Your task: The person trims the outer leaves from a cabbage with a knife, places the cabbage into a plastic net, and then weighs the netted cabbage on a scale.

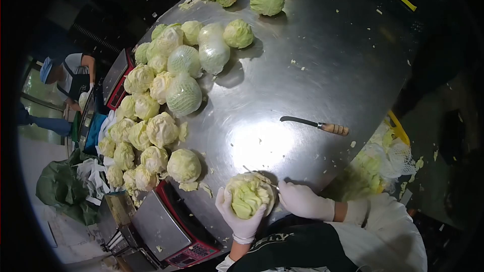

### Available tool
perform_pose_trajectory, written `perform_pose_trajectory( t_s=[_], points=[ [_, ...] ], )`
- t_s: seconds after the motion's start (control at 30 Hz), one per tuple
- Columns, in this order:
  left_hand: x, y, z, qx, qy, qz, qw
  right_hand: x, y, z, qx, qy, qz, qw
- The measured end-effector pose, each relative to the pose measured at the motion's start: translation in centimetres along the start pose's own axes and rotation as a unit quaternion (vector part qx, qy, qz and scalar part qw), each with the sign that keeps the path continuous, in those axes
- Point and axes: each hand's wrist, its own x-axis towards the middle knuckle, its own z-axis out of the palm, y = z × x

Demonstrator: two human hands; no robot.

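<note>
My left hand [242, 217], in a white glove, cups a pale green cabbage [248, 195] from below and the left, near the front edge of the metal table. A gloved fist, my right hand [298, 199], is at the right of this cabbage, closed on the handle of a knife. The thin blade [259, 175] lies along the cabbage's upper side; its far end is hard to make out. Another cabbage [184, 165] sits to the left of my hands. Farther up lies a curved knife [317, 125] with a wooden handle, touched by neither hand.
Many cabbages [146, 106] are heaped along the left, some in net wrap [184, 94]. More cabbages [267, 1] sit at the far end of the table [322, 70]. Red scales [161, 226] stand lower left. Leaves fill a yellow-edged container [398, 128] at right. A person [75, 78] stands far left.
</note>
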Motion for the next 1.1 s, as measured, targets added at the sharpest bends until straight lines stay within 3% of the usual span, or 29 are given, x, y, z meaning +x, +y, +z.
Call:
perform_pose_trajectory(
  t_s=[0.1, 0.17, 0.23, 0.3, 0.37, 0.43, 0.47, 0.63, 0.7, 0.73, 0.77, 0.8, 0.83, 0.87, 0.9, 0.97, 1.07, 1.1],
  points=[
    [0.3, 1.3, -0.2, 0.02, -0.019, 0.037, 0.999, 1.6, 1.4, 0.3, -0.02, -0.004, -0.001, 1.0],
    [-1.0, -2.2, -1.1, -0.018, 0.012, -0.003, 1.0, 0.5, 1.6, 0.8, 0.11, 0.0, 0.046, 0.993],
    [-1.4, -4.2, -2.5, -0.223, 0.03, -0.16, 0.961, 0.0, 2.2, 0.2, 0.162, -0.018, 0.068, 0.984],
    [-0.8, -4.4, -3.1, -0.36, 0.052, -0.22, 0.905, -0.2, 3.2, -0.5, 0.203, -0.014, 0.021, 0.979],
    [-0.5, -5.2, -2.7, -0.458, 0.03, -0.225, 0.86, 1.0, 3.6, -0.5, 0.197, 0.028, -0.033, 0.98],
    [-0.1, -5.1, -1.7, -0.49, -0.014, -0.221, 0.843, 2.9, 3.2, -1.8, 0.309, 0.105, -0.153, 0.933],
    [0.1, -4.9, -1.1, -0.519, -0.058, -0.22, 0.824, 2.4, 1.7, -4.9, 0.43, -0.077, -0.01, 0.9],
    [2.3, -4.8, -0.1, -0.424, -0.105, -0.202, 0.876, 2.4, 1.1, -5.6, 0.436, -0.153, 0.007, 0.887],
    [2.8, -2.0, -2.1, -0.358, -0.129, -0.234, 0.895, 2.0, 0.4, -4.0, 0.359, -0.032, -0.117, 0.925],
    [2.3, -0.8, -2.9, -0.268, -0.085, -0.227, 0.932, 2.0, -0.3, -3.8, 0.379, -0.046, -0.104, 0.918],
    [2.0, 0.5, -3.3, -0.266, -0.083, -0.231, 0.932, 2.0, -0.2, -3.1, 0.381, -0.051, -0.103, 0.917],
    [1.7, 1.9, -3.5, -0.116, -0.064, -0.156, 0.979, 1.9, -0.1, -2.2, 0.373, -0.035, -0.101, 0.922],
    [1.2, 2.8, -3.4, 0.038, -0.043, -0.079, 0.995, 1.9, -0.3, -1.7, 0.364, -0.023, -0.1, 0.926],
    [0.6, 2.5, -2.9, 0.105, -0.075, -0.066, 0.989, 1.8, -0.5, -1.6, 0.363, -0.034, -0.103, 0.925],
    [0.0, 1.4, -2.7, 0.108, -0.068, -0.073, 0.989, 1.6, -0.7, -1.7, 0.366, -0.051, -0.118, 0.922],
    [-0.4, -0.3, -3.0, -0.141, -0.05, -0.189, 0.971, 1.7, -0.5, -1.9, 0.37, -0.072, -0.133, 0.917],
    [-0.4, -0.5, -3.0, -0.221, -0.055, -0.223, 0.948, 2.0, -0.2, -4.0, 0.205, -0.065, -0.184, 0.959],
    [-0.4, -0.3, -2.8, -0.256, -0.066, -0.233, 0.936, 1.9, -0.8, -4.6, 0.203, -0.07, -0.186, 0.959]
  ],
)
